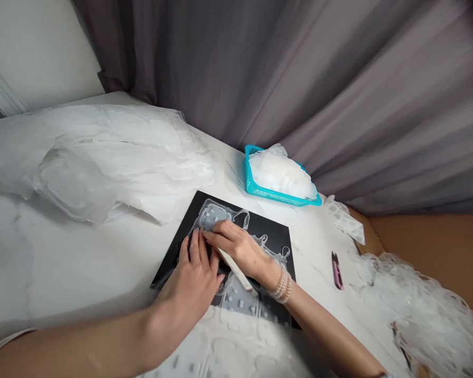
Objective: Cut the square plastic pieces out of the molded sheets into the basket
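A clear molded plastic sheet (215,214) with raised bumps and trimmed, curling edges lies on a black mat (268,227). My left hand (195,268) rests on this sheet, fingers stretched out and pressing it down. Closed around a slim white pen-shaped tool (236,272), my right hand (242,249) works right beside the left fingertips. The tool's tip is hidden by my fingers, so its kind does not show. More of the clear sheet (240,299) extends below my hands, over the mat's near edge.
A large pile of translucent sheets (114,163) covers the table's left side. Behind the mat stands a turquoise basket (284,198) filled with white translucent pieces. To the right lie pink thread snips (337,272), a clear strip (345,220) and a heap of plastic scraps (429,310) by a cardboard box (429,241).
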Demonstrator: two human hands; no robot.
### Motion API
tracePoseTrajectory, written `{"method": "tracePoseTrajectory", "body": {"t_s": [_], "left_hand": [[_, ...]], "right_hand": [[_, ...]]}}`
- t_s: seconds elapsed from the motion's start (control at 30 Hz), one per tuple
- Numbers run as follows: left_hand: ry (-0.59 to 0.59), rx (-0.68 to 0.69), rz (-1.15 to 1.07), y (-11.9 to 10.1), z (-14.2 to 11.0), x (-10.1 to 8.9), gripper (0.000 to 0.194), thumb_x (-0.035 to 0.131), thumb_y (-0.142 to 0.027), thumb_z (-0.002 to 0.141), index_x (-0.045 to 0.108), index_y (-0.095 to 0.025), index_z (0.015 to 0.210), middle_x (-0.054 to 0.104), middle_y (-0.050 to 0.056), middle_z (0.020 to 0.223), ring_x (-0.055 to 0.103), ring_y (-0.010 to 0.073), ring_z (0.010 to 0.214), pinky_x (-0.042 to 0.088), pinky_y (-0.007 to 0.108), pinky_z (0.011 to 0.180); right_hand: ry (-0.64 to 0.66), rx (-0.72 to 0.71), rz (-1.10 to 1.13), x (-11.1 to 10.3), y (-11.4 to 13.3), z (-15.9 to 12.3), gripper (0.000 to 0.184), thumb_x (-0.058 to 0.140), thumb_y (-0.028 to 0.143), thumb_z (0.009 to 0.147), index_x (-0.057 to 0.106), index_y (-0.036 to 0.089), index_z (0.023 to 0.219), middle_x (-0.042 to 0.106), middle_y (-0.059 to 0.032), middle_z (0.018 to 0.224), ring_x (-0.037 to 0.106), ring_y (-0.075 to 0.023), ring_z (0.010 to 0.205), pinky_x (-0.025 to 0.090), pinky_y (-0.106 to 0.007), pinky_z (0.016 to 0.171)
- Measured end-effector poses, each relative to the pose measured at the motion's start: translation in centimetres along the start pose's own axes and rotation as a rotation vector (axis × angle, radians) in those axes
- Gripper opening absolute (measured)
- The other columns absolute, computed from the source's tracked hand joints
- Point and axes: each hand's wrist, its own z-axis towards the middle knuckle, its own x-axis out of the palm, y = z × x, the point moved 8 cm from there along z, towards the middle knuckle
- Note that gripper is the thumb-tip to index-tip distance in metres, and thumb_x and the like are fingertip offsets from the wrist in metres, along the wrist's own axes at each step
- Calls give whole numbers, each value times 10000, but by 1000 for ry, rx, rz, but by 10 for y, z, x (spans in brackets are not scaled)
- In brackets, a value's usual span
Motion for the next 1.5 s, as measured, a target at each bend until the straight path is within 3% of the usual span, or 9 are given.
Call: {"method": "tracePoseTrajectory", "body": {"t_s": [0.13, 0.3, 0.53, 0.67, 1.03, 1.23, 1.3, 1.4, 1.5], "left_hand": [[-16, 5, -43, 0, -1, -1, 565, 512, -351, 946, 576, 56, 1332, 577, 390, 1303, 528, 498, 1281, 421, 615, 1053], [-27, -13, -75, 1, -2, 0, 594, 563, -337, 924, 550, 80, 1346, 535, 414, 1333, 511, 512, 1290, 406, 620, 1065], [-34, -24, -4, -2, -3, 3, 677, 612, -369, 907, 461, 21, 1439, 503, 398, 1377, 506, 491, 1307, 437, 600, 1043], [-44, -47, -22, 1, -2, 2, 686, 625, -381, 897, 472, 19, 1433, 499, 399, 1382, 504, 493, 1309, 440, 592, 1039], [-106, 12, -3, 5, -1, -11, 685, 659, -392, 861, 538, 41, 1378, 581, 391, 1304, 568, 498, 1222, 446, 597, 993], [-234, 44, -709, 51, 30, -64, 479, 356, -375, 982, 749, -118, 886, 722, 189, 929, 653, 329, 944, 512, 501, 858], [-50, -98, -1284, 70, 46, -53, 569, 293, -494, 979, 724, -165, 803, 715, 124, 826, 658, 258, 819, 533, 404, 772], [488, -372, -2081, 58, 52, -16, 712, 310, -726, 881, 721, -153, 784, 718, 91, 719, 671, 215, 702, 540, 326, 671], [684, -486, -2274, 53, 49, 1, 596, 532, -692, 811, 738, -133, 826, 761, 92, 771, 710, 220, 752, 552, 317, 724]], "right_hand": [[32, -18, -17, 5, 2, 0, 343, 413, 172, 1035, 557, 109, 1341, 566, -204, 1395, 489, -274, 1372, 475, -485, 1116], [10, 96, 304, 6, -8, 2, 339, 501, 169, 996, 610, 151, 1316, 614, -149, 1381, 548, -262, 1333, 443, -475, 1156], [-607, 560, 647, -86, -152, -53, 320, 410, 335, 1011, 676, 201, 1127, 775, -73, 945, 762, -166, 819, 634, -276, 721], [-810, 933, 1087, -103, -190, -110, 214, 670, 243, 856, 696, 149, 1047, 778, -82, 852, 769, -178, 763, 637, -221, 656], [-1113, 1138, 1397, -95, -153, -127, 156, 556, 90, 922, 706, 127, 942, 746, -67, 762, 769, -178, 817, 631, -293, 883], [-954, 876, 1204, -92, -96, -87, 183, 695, 302, 892, 722, 206, 1045, 766, -48, 914, 749, -174, 873, 604, -330, 913], [-829, 695, 1029, -97, -54, -65, 186, 625, 346, 945, 727, 259, 1074, 762, -41, 1036, 729, -182, 969, 574, -361, 959], [-353, 369, 764, -90, 17, -29, 208, 564, 274, 975, 732, 261, 1097, 751, -50, 1107, 698, -202, 1050, 540, -363, 974], [-283, 407, 644, -89, 23, -25, 203, 483, 269, 1003, 682, 229, 1007, 757, -57, 1075, 689, -187, 912, 532, -337, 856]]}}
